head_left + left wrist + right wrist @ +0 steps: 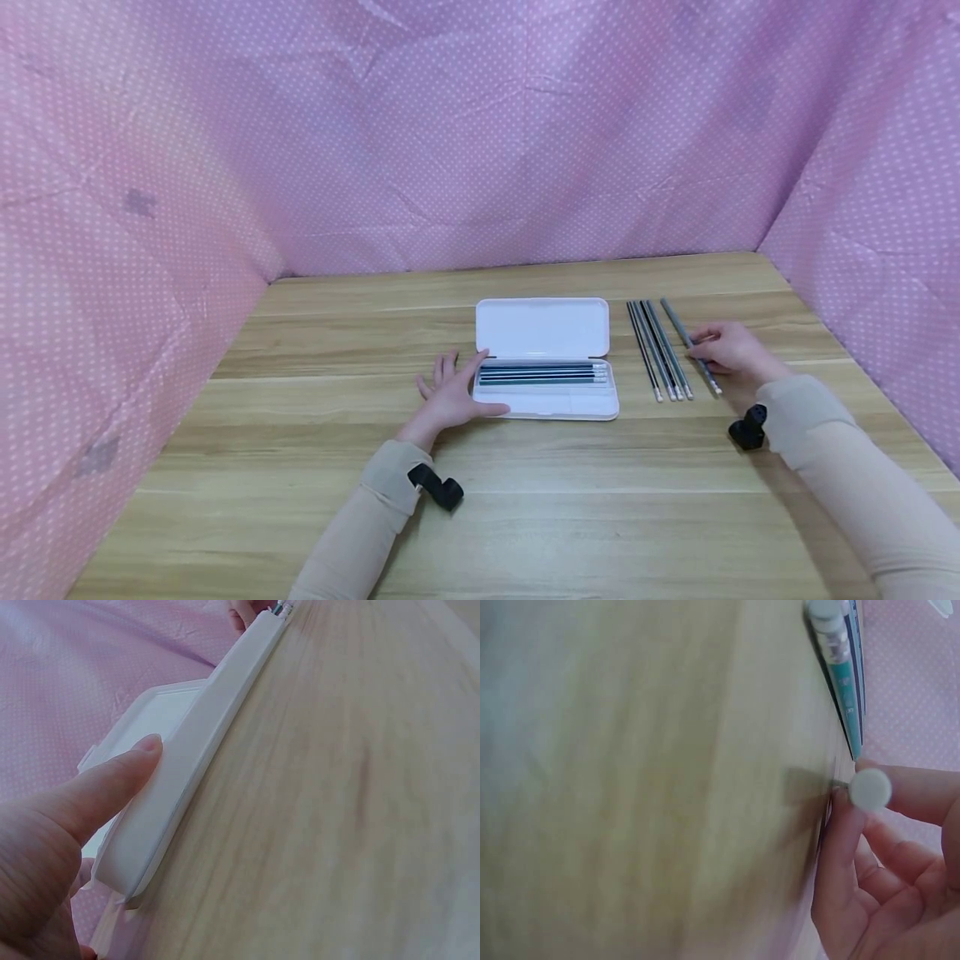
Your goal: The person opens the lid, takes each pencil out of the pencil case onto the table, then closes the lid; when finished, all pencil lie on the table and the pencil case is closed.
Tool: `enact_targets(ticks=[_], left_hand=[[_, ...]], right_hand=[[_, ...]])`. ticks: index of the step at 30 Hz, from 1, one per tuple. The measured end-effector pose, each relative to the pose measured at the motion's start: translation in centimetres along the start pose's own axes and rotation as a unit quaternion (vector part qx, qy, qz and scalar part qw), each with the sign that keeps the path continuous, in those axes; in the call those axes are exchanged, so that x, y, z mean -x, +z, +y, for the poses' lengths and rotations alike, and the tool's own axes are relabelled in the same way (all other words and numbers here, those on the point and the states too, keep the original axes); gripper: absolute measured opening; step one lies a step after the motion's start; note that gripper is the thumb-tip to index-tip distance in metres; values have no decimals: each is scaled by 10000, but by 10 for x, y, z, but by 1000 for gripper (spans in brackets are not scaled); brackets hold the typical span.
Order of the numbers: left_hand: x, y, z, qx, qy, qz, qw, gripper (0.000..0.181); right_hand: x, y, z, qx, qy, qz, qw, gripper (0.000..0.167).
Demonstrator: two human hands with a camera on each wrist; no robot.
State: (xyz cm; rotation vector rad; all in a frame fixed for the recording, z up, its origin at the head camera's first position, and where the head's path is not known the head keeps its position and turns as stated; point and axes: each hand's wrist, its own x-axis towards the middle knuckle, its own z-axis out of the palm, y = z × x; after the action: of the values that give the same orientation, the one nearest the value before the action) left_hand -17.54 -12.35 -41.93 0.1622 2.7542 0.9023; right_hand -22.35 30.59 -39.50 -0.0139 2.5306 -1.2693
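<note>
A white pencil case [543, 408] lies unfolded on the table, its lid [542, 327] tipped back. Several dark and green pencils [540, 374] lie side by side in its tray, eraser ends to the right. My left hand [452, 400] holds the case's left end, thumb along the front wall and index finger at the hinge side; the thumb [120, 780] shows against the wall in the left wrist view. My right hand [731, 348] pinches a grey-green pencil [677, 323] between thumb and fingers, right of a row of pencils. In the right wrist view its white eraser [871, 790] faces the camera.
A row of several loose pencils [660, 350] lies right of the case, erasers toward me. The wooden table [337, 392] ends at a pink dotted cloth [487, 150] behind and at both sides. Each sleeve carries a small black camera [748, 428].
</note>
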Motion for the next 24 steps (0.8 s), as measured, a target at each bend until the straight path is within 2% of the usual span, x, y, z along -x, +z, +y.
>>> enact_targets(ticks=[7,24], left_hand=[[0,-1,2,-9,9,-14,10000,97],[0,1,-1,-22,14,16,10000,97]], right_hand=[[1,3,-4,366,-48,29,9993,44],[-2,5,-9,540,4,-101,9985,39]])
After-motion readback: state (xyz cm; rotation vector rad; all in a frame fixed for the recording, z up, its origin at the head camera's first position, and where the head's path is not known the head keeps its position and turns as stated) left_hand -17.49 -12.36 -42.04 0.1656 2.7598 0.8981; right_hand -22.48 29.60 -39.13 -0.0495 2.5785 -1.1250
